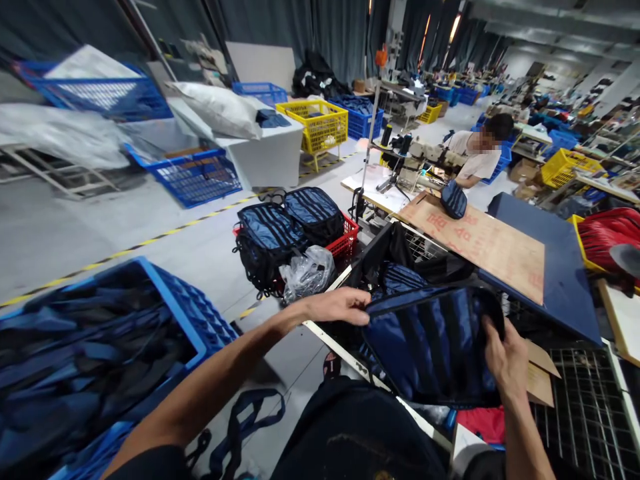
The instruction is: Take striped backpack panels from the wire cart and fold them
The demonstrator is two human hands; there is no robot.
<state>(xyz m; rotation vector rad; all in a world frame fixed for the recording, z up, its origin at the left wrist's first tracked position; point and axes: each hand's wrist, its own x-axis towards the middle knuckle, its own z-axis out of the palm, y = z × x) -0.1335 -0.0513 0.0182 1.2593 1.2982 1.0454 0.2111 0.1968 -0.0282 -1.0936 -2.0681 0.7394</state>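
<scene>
Left grip (345,308), right grip (503,353) hold panel (425,347) edges; rail (345,356) below, perhaps touching.

Between your fingers (357,313), the blue panel (421,350) is smooth cloth with a slight gloss, crossed by matt black bands (447,340). Left of your fingers is a crinkled, glossy plastic bag (309,275); beyond them, a smooth board (480,247), wood or card; to their right, metal wire mesh (586,393).
</scene>
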